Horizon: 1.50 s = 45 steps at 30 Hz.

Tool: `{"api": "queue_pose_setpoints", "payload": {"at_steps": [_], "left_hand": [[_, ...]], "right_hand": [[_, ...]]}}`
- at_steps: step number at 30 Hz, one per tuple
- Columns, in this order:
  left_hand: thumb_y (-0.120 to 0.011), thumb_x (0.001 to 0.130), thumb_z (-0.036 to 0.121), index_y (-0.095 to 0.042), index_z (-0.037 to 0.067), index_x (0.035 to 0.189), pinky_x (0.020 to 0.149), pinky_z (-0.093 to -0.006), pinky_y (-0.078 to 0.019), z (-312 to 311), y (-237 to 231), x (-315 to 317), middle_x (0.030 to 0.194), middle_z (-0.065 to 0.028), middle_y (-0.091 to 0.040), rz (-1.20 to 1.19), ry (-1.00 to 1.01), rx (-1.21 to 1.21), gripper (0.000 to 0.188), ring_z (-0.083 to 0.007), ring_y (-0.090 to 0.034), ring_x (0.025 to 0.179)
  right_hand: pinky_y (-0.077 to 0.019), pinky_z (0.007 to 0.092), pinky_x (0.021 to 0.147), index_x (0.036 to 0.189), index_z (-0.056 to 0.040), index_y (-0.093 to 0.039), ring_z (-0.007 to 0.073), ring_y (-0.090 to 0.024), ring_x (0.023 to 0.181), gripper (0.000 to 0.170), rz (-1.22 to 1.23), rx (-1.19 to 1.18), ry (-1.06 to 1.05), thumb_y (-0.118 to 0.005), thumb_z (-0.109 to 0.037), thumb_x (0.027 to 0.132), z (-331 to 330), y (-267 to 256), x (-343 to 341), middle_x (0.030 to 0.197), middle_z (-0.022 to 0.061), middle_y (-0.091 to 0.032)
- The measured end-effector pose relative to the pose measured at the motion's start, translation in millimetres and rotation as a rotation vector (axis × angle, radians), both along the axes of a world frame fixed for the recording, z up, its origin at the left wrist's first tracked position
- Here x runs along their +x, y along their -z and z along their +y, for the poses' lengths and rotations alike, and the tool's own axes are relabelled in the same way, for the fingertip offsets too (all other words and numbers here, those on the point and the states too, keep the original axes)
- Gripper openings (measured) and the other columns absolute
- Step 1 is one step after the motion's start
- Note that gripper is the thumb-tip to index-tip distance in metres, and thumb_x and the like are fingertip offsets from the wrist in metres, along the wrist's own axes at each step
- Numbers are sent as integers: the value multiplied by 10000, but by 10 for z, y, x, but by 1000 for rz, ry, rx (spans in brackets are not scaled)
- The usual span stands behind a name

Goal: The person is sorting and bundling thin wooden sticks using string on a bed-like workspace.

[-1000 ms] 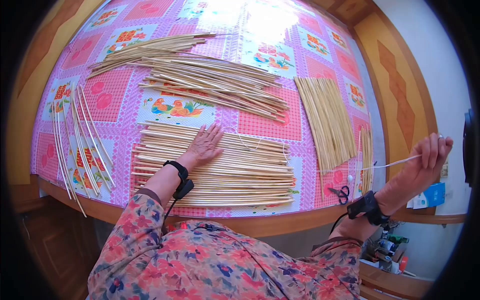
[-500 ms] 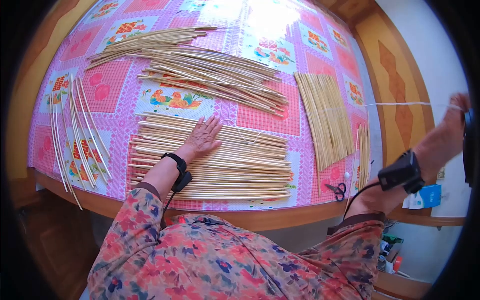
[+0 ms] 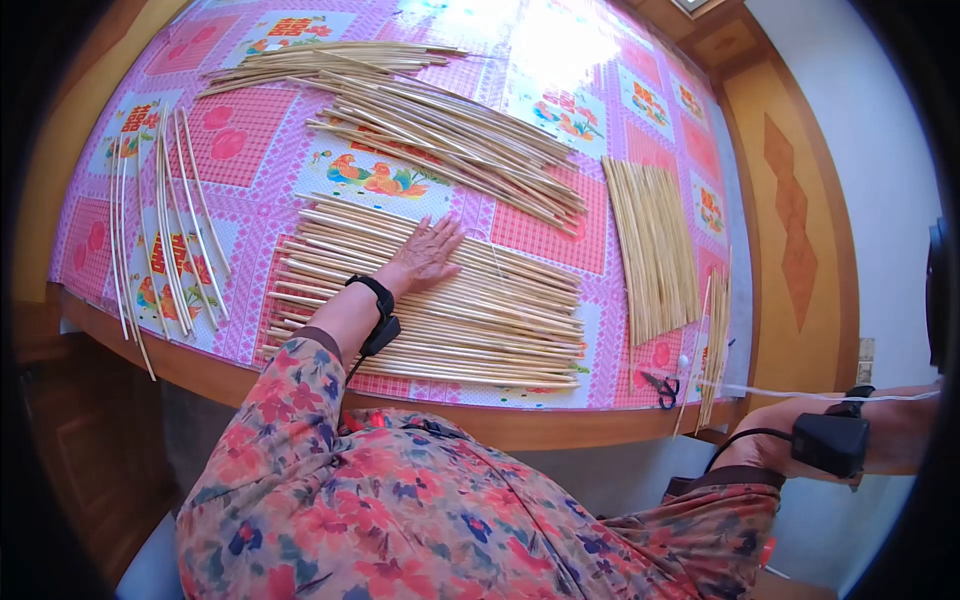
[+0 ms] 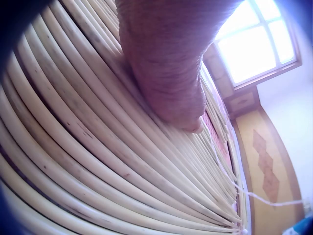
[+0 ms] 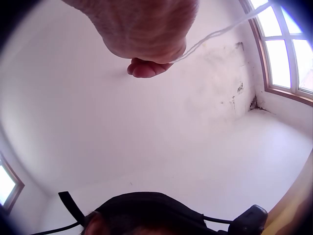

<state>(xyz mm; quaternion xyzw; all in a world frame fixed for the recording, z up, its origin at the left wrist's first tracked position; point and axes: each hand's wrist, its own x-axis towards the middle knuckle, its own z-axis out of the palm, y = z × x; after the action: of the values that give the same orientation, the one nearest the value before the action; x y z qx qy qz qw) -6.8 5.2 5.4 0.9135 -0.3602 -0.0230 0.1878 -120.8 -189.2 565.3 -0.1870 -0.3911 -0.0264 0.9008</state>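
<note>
My left hand [image 3: 430, 252] lies flat with its fingers spread on a row of pale thin sticks [image 3: 440, 345], laid side by side across the table. In the left wrist view, the same hand [image 4: 166, 78] presses down on the sticks. A short piece of white string [image 3: 497, 262] lies over the row beside the fingers. Out past the right edge of the head view, my right hand [image 5: 151, 34] holds the white string [image 5: 220, 33] with curled fingers, seen in the right wrist view. That string [image 3: 800, 393] stretches taut from the table's right side.
Loose sticks [image 3: 450, 140] lie in a pile at the back, and several more [image 3: 170, 235] at the left. A flat panel of sticks [image 3: 652, 250] lies on the right. Near the front edge are black scissors [image 3: 662, 388] and a small bundle of sticks [image 3: 714, 345].
My right hand has swung up and outward, then lower and out of the head view, pulling the string along. The string loop by my left hand has shrunk. The left hand stays on the sticks.
</note>
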Motion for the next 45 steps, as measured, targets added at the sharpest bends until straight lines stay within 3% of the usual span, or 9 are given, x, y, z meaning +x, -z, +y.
{"api": "queue_pose_setpoints", "payload": {"at_steps": [4,6,7,9,11,16,17,19,45], "left_hand": [[-403,848,442,-268,30,1321,1063,-440,-64,-38,44,37,1401,-160,-207,48,-16,2,641,-260,-136,1320],[-409,849,441,-276,31,1314,1057,-456,-81,-36,24,42,1391,-166,-226,55,-20,-11,634,-265,-161,1312],[-409,849,441,-276,31,1314,1057,-456,-81,-19,1,44,1391,-166,-226,50,-33,-7,634,-265,-161,1312],[-426,850,421,-298,31,1298,1049,-480,-95,-6,-42,55,1379,-169,-249,55,-21,30,608,-275,-187,1303],[-477,837,371,-335,36,1273,1038,-497,-116,21,-95,50,1357,-167,-286,26,-37,-30,568,-280,-222,1288],[-521,807,236,-412,53,1208,1020,-495,-167,258,-171,124,1309,-135,-361,-40,-68,7,454,-267,-287,1256],[-511,811,218,-423,54,1195,1020,-493,-171,326,-162,125,1304,-129,-370,-60,-69,54,426,-261,-293,1253],[-496,818,197,-440,54,1176,1021,-488,-170,465,-181,126,1299,-119,-380,-54,-82,23,389,-249,-300,1252],[-439,849,270,-415,92,1248,1056,-440,-101,471,-35,230,1362,-74,-320,-53,-155,105,438,-204,-237,1290]], "right_hand": [[-476,219,508,877,18,-572,130,-551,572,107,106,-204,135,-487,-35,839,-52,709,302,687,56,-558],[-355,198,515,1032,-46,-515,75,-332,575,179,275,-342,191,-417,-124,904,-55,1139,440,679,7,-371],[-315,177,470,1011,-68,-522,58,-338,572,161,469,-392,-79,-413,-128,908,79,1474,579,678,-15,-377],[-317,168,438,971,-63,-527,56,-351,494,168,625,-638,448,-440,-194,911,312,2181,703,628,-23,-416],[-385,191,459,939,-40,-552,71,-470,530,211,710,-963,472,-439,-217,913,427,2828,697,641,13,-500],[-417,204,552,894,-12,-606,56,-485,606,194,620,-1625,368,-525,-187,869,325,4378,662,687,3,-548],[-442,260,589,882,-15,-608,125,-534,637,172,301,-1753,541,-545,-171,847,267,4737,644,709,52,-577],[-447,370,651,829,-54,-611,308,-550,707,127,68,-1834,587,-549,-163,811,327,4941,662,761,140,-576],[-436,374,682,784,-112,-598,267,-529,781,71,-105,-2132,1220,-584,-169,745,-512,5415,1417,772,76,-547]]}}
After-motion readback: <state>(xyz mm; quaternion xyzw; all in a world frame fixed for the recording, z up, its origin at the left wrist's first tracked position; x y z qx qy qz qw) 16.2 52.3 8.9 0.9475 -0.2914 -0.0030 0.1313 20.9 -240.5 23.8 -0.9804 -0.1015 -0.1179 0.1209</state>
